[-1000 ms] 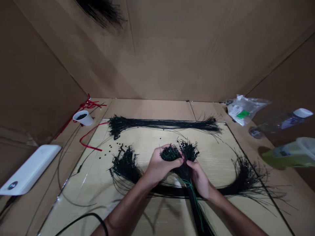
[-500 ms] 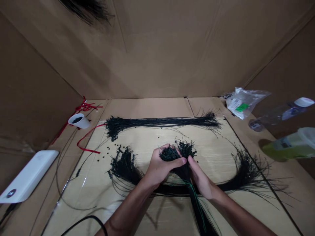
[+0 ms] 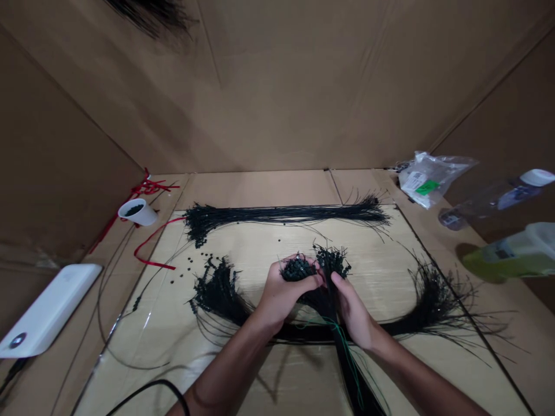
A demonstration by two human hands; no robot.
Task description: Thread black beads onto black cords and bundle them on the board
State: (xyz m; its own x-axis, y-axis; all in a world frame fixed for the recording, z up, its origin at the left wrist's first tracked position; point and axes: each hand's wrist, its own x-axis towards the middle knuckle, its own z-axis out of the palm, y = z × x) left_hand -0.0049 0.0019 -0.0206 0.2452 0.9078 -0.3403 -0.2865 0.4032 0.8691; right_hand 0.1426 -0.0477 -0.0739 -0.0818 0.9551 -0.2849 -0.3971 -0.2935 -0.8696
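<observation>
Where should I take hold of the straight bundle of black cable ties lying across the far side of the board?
Probably grip the bundle of black cable ties mid-length, coming from the near side. The strands lie close and parallel there, while the heads bunch at the left end and the tails fan out at the right.

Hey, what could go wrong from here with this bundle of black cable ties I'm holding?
The bundle of black cable ties looks loosely bunched between the left hand and right hand, so some ties might slip out. Its long tails cross the curved pile of ties below and could snag on it. The small black pieces lying loose nearby could get knocked around or mixed in.
</observation>
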